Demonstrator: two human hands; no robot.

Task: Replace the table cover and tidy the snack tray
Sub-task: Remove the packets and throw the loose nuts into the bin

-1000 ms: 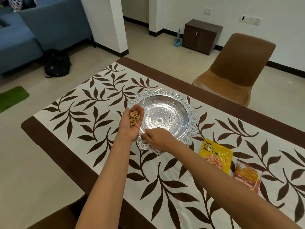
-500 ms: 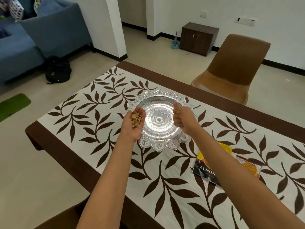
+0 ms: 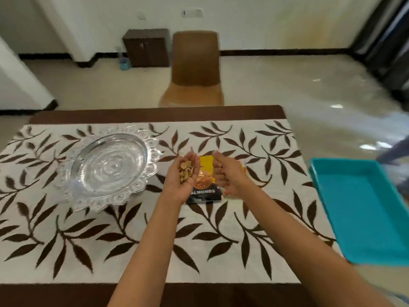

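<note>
Head view: left hand cups nuts over the almond packet, lying near-to-far, label end nearest. Right hand fisted.

A brown chair stands on the pale floor, a dark low cabinet to its left against the white wall, a small blue container just beside the cabinet.
</note>
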